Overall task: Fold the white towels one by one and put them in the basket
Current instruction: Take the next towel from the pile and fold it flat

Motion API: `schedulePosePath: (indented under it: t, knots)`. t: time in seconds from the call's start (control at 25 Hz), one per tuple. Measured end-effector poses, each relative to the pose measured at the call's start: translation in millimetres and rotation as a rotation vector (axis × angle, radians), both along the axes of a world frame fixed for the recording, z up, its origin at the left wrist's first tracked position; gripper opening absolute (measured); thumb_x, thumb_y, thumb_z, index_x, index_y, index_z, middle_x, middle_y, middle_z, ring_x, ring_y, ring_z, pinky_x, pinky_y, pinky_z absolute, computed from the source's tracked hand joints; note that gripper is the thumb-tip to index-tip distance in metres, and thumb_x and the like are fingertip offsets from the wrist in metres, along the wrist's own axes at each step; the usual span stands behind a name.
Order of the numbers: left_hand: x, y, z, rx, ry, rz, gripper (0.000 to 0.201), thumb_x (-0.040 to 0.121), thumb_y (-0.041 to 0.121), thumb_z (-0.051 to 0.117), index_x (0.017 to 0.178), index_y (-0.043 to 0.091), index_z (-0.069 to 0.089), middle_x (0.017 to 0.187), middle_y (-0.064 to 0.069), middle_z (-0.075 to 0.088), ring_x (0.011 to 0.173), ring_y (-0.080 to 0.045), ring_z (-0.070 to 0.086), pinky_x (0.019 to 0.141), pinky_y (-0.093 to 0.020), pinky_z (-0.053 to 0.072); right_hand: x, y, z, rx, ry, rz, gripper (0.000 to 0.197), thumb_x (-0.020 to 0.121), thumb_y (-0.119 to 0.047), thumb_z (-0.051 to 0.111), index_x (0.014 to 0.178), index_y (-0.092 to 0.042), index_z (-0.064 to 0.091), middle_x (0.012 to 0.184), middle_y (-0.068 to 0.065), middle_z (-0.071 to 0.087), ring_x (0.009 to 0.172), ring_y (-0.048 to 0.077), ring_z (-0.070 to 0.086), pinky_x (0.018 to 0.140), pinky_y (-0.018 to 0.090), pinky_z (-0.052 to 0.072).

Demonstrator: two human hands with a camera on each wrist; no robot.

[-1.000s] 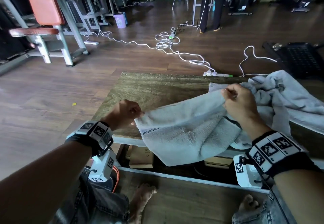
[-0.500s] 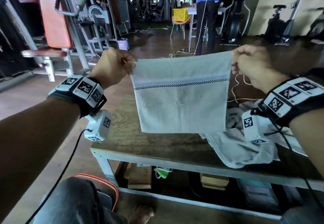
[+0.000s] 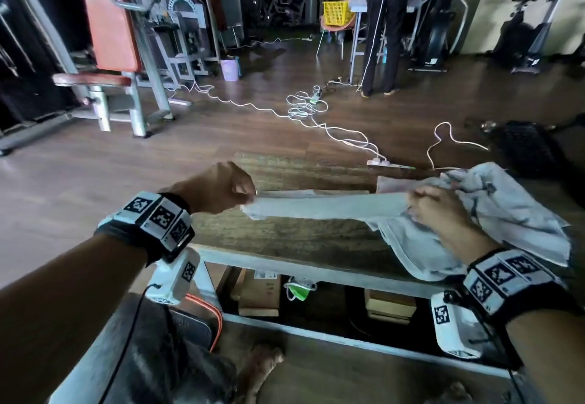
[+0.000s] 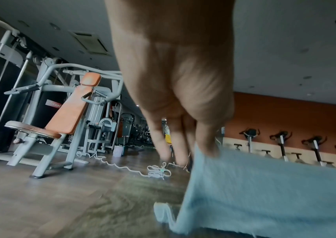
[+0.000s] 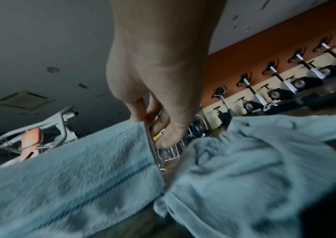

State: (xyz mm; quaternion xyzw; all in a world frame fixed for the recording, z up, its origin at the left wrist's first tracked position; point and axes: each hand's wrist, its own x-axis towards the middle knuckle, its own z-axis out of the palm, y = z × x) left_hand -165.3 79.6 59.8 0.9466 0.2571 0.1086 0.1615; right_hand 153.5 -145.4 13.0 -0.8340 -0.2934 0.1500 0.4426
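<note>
A white towel [image 3: 326,206] is stretched flat and low over the wooden table [image 3: 285,239], doubled over on itself. My left hand [image 3: 245,196] pinches its left end, and the left wrist view shows the thumb [image 4: 208,145] on top of the towel [image 4: 265,193]. My right hand [image 3: 414,204] pinches the right end, beside a heap of other white towels [image 3: 506,214]. From the right wrist, the held towel [image 5: 71,169] shows a dark stripe, with the heap [image 5: 265,161] to its right. No basket near me is in view.
Boxes [image 3: 259,293] sit on the shelf under the table. White cables [image 3: 304,109] and a power strip [image 3: 376,161] lie on the floor beyond. Gym machines [image 3: 126,55] stand at the left. A person [image 3: 383,24] stands far back next to a yellow basket [image 3: 337,13].
Half a second ago the towel hung open at chest height between both hands. Both hands have come down and forward, and the towel now lies folded over just above the table.
</note>
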Motion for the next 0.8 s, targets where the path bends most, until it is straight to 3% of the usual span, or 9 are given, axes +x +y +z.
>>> schedulePosePath:
  t: [0.04, 0.12, 0.24, 0.36, 0.48, 0.56, 0.64, 0.72, 0.8]
  knots:
    - [-4, -6, -10, -0.085, 0.190, -0.025, 0.003, 0.087, 0.018, 0.073, 0.086, 0.016, 0.076, 0.069, 0.016, 0.068, 0.060, 0.012, 0.061, 0.066, -0.018, 0.047, -2, -8, -15, -0.098, 0.043, 0.069, 0.015, 0.097, -0.018, 0.059, 0.100, -0.009, 0.070, 0.102, 0.010, 0.070, 0.094, 0.026, 0.065, 0.088, 0.038, 0.054]
    - [-10, -15, -22, -0.255, 0.482, -0.064, 0.006, 0.088, 0.028, 0.072, 0.089, 0.023, 0.075, 0.073, 0.013, 0.073, 0.065, 0.000, 0.069, 0.071, -0.022, 0.055, -7, -19, -33, -0.263, 0.118, 0.188, 0.015, 0.097, -0.017, 0.059, 0.098, -0.007, 0.070, 0.101, 0.014, 0.072, 0.091, 0.027, 0.069, 0.084, 0.039, 0.054]
    - [-10, -19, -32, -0.355, 0.626, -0.058, 0.007, 0.088, 0.036, 0.070, 0.088, 0.030, 0.073, 0.080, 0.004, 0.076, 0.076, -0.014, 0.073, 0.078, -0.027, 0.059, -4, -25, -39, -0.383, 0.175, 0.240, 0.016, 0.098, -0.021, 0.058, 0.097, -0.008, 0.069, 0.097, 0.020, 0.073, 0.091, 0.033, 0.073, 0.077, 0.044, 0.054]
    - [-7, -11, -40, -0.291, 0.569, 0.001, 0.011, 0.091, 0.037, 0.067, 0.094, 0.028, 0.073, 0.080, 0.004, 0.076, 0.070, -0.009, 0.072, 0.072, -0.024, 0.057, -7, -21, -33, -0.349, 0.174, 0.276, 0.014, 0.099, -0.020, 0.058, 0.100, -0.011, 0.069, 0.091, 0.014, 0.075, 0.085, 0.031, 0.075, 0.070, 0.039, 0.049]
    - [2, 9, -51, -0.195, 0.361, 0.149, 0.015, 0.093, 0.030, 0.065, 0.101, 0.020, 0.073, 0.089, 0.012, 0.068, 0.066, 0.000, 0.066, 0.076, -0.024, 0.051, -3, 0, -27, -0.278, 0.014, 0.264, 0.011, 0.100, -0.025, 0.057, 0.097, -0.021, 0.067, 0.093, 0.001, 0.071, 0.081, 0.021, 0.072, 0.075, 0.037, 0.058]
    - [13, 23, -58, -0.110, 0.235, 0.236, 0.017, 0.093, 0.025, 0.065, 0.102, 0.014, 0.073, 0.104, 0.002, 0.069, 0.084, -0.009, 0.066, 0.083, -0.028, 0.050, 4, 23, -24, -0.203, -0.079, 0.196, 0.012, 0.099, -0.026, 0.059, 0.094, -0.020, 0.068, 0.094, 0.003, 0.071, 0.086, 0.022, 0.068, 0.081, 0.039, 0.056]
    - [25, 38, -69, -0.079, 0.156, 0.306, 0.016, 0.092, 0.022, 0.065, 0.100, 0.012, 0.074, 0.107, -0.006, 0.070, 0.096, -0.019, 0.065, 0.082, -0.030, 0.050, 15, 50, -26, -0.201, -0.196, 0.148, 0.014, 0.097, -0.026, 0.061, 0.093, -0.017, 0.070, 0.093, 0.001, 0.070, 0.090, 0.022, 0.064, 0.078, 0.031, 0.048]
    - [36, 54, -84, -0.080, 0.125, 0.374, 0.011, 0.091, 0.023, 0.066, 0.094, 0.016, 0.073, 0.103, -0.006, 0.071, 0.095, -0.021, 0.066, 0.083, -0.033, 0.054, 29, 77, -35, -0.230, -0.274, 0.129, 0.017, 0.095, -0.026, 0.062, 0.089, -0.012, 0.072, 0.090, 0.001, 0.069, 0.087, 0.021, 0.063, 0.071, 0.026, 0.044]
    - [46, 70, -102, -0.118, 0.105, 0.427, 0.005, 0.089, 0.024, 0.067, 0.088, 0.021, 0.070, 0.099, -0.006, 0.073, 0.089, -0.021, 0.067, 0.081, -0.038, 0.059, 43, 102, -49, -0.280, -0.333, 0.138, 0.027, 0.093, -0.025, 0.063, 0.073, -0.007, 0.066, 0.077, -0.002, 0.066, 0.073, 0.018, 0.059, 0.060, 0.022, 0.038]
